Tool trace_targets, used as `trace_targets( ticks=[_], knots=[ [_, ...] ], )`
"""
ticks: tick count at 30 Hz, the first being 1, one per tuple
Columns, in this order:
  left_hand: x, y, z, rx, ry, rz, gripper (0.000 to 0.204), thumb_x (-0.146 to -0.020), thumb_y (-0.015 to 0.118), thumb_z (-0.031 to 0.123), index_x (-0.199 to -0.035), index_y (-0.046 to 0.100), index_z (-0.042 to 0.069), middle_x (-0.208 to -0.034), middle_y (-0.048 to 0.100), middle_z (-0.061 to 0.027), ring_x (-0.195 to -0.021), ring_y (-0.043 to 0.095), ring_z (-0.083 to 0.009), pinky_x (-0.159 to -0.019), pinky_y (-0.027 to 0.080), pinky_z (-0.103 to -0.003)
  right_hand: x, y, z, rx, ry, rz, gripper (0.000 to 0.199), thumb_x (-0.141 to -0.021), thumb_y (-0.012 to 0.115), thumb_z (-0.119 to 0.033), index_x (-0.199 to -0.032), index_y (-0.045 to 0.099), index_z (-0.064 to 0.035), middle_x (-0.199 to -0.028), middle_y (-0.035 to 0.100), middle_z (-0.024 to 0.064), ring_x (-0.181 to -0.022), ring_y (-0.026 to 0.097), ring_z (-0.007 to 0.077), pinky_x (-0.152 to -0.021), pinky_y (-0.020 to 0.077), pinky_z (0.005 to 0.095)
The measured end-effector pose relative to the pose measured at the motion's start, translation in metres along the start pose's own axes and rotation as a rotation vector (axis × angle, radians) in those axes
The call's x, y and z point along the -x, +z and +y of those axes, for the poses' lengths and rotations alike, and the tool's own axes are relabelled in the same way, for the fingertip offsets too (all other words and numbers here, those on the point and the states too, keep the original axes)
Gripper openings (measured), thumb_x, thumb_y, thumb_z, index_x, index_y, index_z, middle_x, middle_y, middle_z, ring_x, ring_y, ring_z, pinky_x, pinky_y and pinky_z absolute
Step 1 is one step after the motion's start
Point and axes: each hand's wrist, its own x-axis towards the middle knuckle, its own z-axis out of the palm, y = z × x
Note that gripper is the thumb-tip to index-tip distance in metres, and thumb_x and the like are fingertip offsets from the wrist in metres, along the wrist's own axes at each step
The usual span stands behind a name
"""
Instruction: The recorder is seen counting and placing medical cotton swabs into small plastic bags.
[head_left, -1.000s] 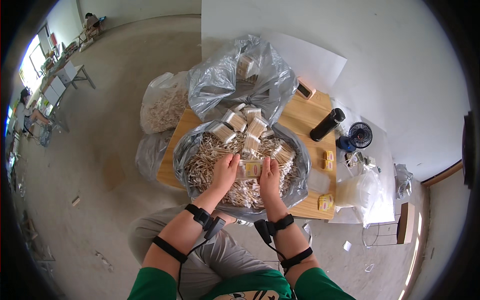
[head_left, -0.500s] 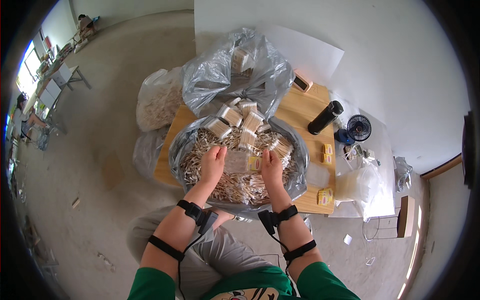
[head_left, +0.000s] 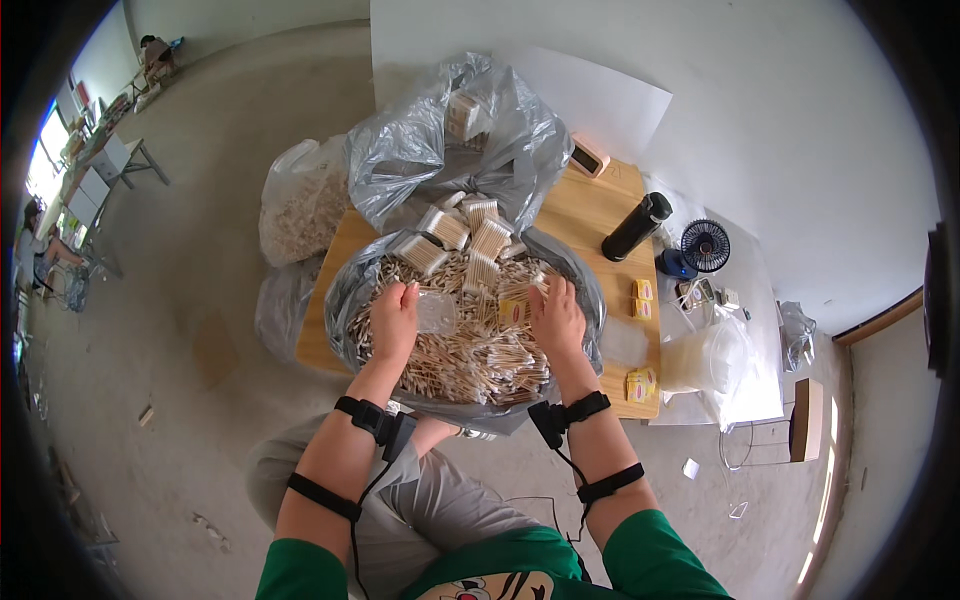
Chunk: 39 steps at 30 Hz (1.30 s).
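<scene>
My left hand (head_left: 395,322) pinches a clear rectangular plastic sleeve (head_left: 437,313); right hand (head_left: 557,315), half-curled beside yellow rectangular card (head_left: 513,313) (can't tell if gripped).

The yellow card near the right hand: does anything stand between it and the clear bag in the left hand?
Nothing visible stands between the yellow card, near the right hand, and the clear bag in the left hand; the gap shows only cotton swabs beyond it.
</scene>
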Motion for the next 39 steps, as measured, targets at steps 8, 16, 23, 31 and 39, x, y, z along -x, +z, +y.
trace_targets(
  ticks=[8,16,23,31,39],
  knots=[
    [0.001,-0.001,-0.002,-0.007,0.031,-0.014,0.035,-0.089,0.056,0.024,-0.067,0.045,-0.001,-0.061,0.046,-0.0193,-0.055,0.043,-0.0374,-0.053,0.035,-0.043,0.024,0.005,-0.014,-0.012,0.159,-0.276,0.029,-0.076,0.068,-0.032,-0.085,0.056,-0.0070,-0.089,0.058,0.0136,-0.081,0.059,0.0340,-0.067,0.0479,0.0432],
    [0.009,0.010,0.005,0.074,-0.011,-0.084,0.035,-0.091,0.055,0.028,-0.068,0.049,0.001,-0.056,0.049,-0.0093,-0.050,0.046,-0.0210,-0.052,0.038,-0.035,0.029,-0.001,0.017,-0.675,0.442,-0.246,0.022,-0.078,0.069,-0.022,-0.082,0.060,-0.0023,-0.067,0.059,0.0034,-0.058,0.053,0.0149,-0.054,0.0419,0.0283],
    [0.009,-0.001,0.012,0.196,-0.097,-0.203,0.031,-0.095,0.048,0.026,-0.078,0.056,0.002,-0.060,0.055,-0.0023,-0.055,0.048,-0.0110,-0.055,0.039,-0.027,0.073,-0.104,0.138,-1.029,0.835,-0.045,0.011,-0.081,0.069,-0.013,-0.084,0.061,-0.0050,-0.066,0.053,-0.0038,-0.054,0.046,0.0034,-0.047,0.0347,0.0195],
    [0.020,0.025,0.032,0.331,-0.115,-0.266,0.030,-0.095,0.049,0.025,-0.076,0.055,0.002,-0.063,0.061,-0.0035,-0.053,0.049,-0.0084,-0.054,0.038,-0.025,0.120,-0.100,0.242,-0.135,0.781,-0.060,0.021,-0.073,0.071,-0.019,-0.083,0.063,-0.0021,-0.070,0.063,0.0055,-0.064,0.060,0.0145,-0.061,0.0482,0.0279],
    [0.036,0.049,0.081,0.329,-0.214,-0.421,0.030,-0.096,0.047,0.024,-0.077,0.055,0.003,-0.066,0.061,-0.0028,-0.058,0.055,-0.0093,-0.053,0.039,-0.025,0.108,-0.107,0.165,-0.035,0.500,0.010,0.027,-0.078,0.068,-0.017,-0.098,0.053,-0.0069,-0.090,0.058,0.0081,-0.078,0.060,0.0226,-0.066,0.0486,0.0337]
  ],
)
